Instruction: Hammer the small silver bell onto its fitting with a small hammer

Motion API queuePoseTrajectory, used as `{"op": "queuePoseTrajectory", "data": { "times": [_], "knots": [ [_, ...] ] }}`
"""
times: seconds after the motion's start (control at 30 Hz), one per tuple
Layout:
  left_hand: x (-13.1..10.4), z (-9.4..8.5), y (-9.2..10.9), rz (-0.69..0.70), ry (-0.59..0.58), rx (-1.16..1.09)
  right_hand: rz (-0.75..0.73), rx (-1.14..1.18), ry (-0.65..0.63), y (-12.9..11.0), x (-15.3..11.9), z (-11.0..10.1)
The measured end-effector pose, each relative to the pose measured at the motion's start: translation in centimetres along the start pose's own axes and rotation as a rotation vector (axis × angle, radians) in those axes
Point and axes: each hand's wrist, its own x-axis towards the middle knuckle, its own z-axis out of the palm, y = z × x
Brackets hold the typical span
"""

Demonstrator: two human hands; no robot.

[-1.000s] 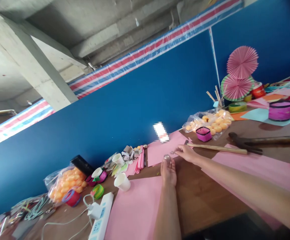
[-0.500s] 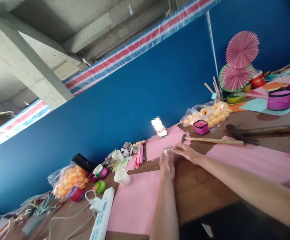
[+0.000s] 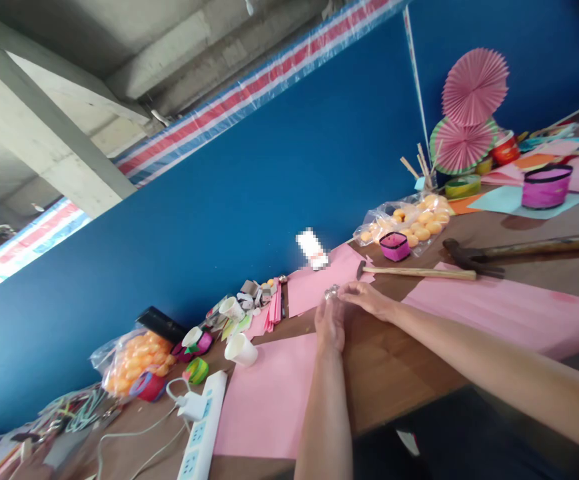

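Observation:
My left hand (image 3: 330, 325) is raised over the brown table with its fingers curled around small shiny silver pieces (image 3: 332, 291), rounded like little bells; their exact kind is too small to make out. Close beside them, my right hand (image 3: 368, 300) has thumb and fingers pinched together at the silver pieces. Whatever lies between those fingertips is hidden. A small hammer (image 3: 419, 273) with a wooden handle lies just beyond my right hand. Pink paper sheets (image 3: 269, 400) lie on the table around both hands.
A white power strip (image 3: 202, 427) and a paper cup (image 3: 241, 350) stand to the left. Bags of orange balls (image 3: 136, 360) lie left and right. A larger claw hammer (image 3: 529, 249) rests at the right. Another person's hand (image 3: 32, 467) shows at the lower left.
The camera view has shifted slightly. Both hands stay close together at the silver pieces, which show a little more above the left fingers.

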Motion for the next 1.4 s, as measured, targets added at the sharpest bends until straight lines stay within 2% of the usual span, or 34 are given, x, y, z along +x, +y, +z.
{"op": "queuePoseTrajectory", "data": {
  "times": [0.2,0.5,0.67,0.93,1.2,1.4],
  "knots": [
    [0.22,-0.33,-0.21,-0.006,0.023,0.009,0.008,0.011,-0.027,0.14,-0.04,-0.01],
    [-0.09,0.08,0.14,-0.001,0.015,-0.013,0.048,0.055,0.007,0.0,0.02,-0.01],
    [0.12,-0.26,-0.26,0.01,0.085,0.036,0.035,0.027,0.002,-0.37,-0.17,-0.05],
    [0.17,-0.36,-0.63,0.038,0.043,0.048,-0.031,-0.017,-0.018,-0.26,-0.27,0.14],
    [0.15,-0.13,-0.48,0.047,0.079,0.021,0.003,-0.05,0.024,-0.17,-0.29,0.0],
    [0.1,-0.19,-0.38,0.039,0.042,-0.012,0.029,-0.072,0.039,-0.28,-0.25,0.06]
  ]
}}
